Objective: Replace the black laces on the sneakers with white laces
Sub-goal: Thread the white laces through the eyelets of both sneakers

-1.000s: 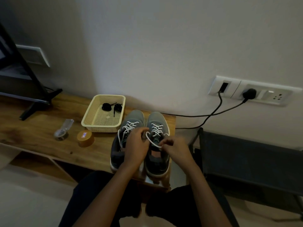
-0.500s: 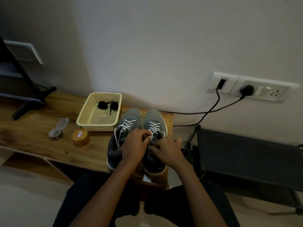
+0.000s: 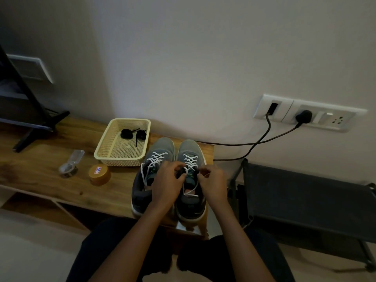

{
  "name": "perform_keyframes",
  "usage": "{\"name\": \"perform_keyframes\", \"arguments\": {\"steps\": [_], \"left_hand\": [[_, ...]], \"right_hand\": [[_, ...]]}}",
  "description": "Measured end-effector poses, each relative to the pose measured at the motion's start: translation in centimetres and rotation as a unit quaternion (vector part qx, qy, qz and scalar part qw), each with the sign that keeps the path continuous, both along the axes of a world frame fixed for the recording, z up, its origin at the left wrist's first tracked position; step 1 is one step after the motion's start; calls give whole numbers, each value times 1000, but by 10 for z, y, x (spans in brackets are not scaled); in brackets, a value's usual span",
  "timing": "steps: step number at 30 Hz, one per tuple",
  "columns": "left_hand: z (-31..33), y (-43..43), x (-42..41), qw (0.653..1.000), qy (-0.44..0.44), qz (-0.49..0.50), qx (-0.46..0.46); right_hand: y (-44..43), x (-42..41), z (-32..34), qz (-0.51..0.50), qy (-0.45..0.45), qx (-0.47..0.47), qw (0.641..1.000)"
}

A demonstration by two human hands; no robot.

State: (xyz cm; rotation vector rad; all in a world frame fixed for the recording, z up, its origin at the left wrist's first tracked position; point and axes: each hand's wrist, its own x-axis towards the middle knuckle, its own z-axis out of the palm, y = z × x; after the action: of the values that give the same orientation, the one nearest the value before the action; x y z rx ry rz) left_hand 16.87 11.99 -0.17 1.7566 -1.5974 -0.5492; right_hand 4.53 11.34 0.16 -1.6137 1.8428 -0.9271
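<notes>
Two grey sneakers stand side by side at the right end of the wooden bench (image 3: 50,176), toes toward the wall. The left sneaker (image 3: 160,149) and the right sneaker (image 3: 190,148) both carry white laces (image 3: 191,160) criss-crossed through their eyelets. My left hand (image 3: 167,184) and my right hand (image 3: 212,183) are over the right sneaker's tongue, each pinching a white lace end near the top eyelets. A loose white lace loop hangs off the left sneaker's side. Black laces (image 3: 133,133) lie coiled in the yellow basket (image 3: 122,157).
A brown tape roll (image 3: 99,174) and a clear plastic packet (image 3: 70,164) lie on the bench left of the sneakers. A black stand (image 3: 34,119) sits at the far left. Black cables (image 3: 262,139) run from a wall socket (image 3: 305,117). A dark rack (image 3: 309,196) stands to the right.
My hands met over the right sneaker half a second ago and have since drawn slightly apart, each keeping a lace end. The camera shifted a little.
</notes>
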Motion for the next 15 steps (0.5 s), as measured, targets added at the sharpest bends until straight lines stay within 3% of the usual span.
{"name": "perform_keyframes", "arguments": {"steps": [8, 15], "left_hand": [[1, 0, -1, 1000, 7, 13, -27], [3, 2, -2, 999, 1, 27, -17]], "right_hand": [[1, 4, -6, 10, 28, 7, 1000], [4, 2, -9, -51, 33, 61, 996]]}}
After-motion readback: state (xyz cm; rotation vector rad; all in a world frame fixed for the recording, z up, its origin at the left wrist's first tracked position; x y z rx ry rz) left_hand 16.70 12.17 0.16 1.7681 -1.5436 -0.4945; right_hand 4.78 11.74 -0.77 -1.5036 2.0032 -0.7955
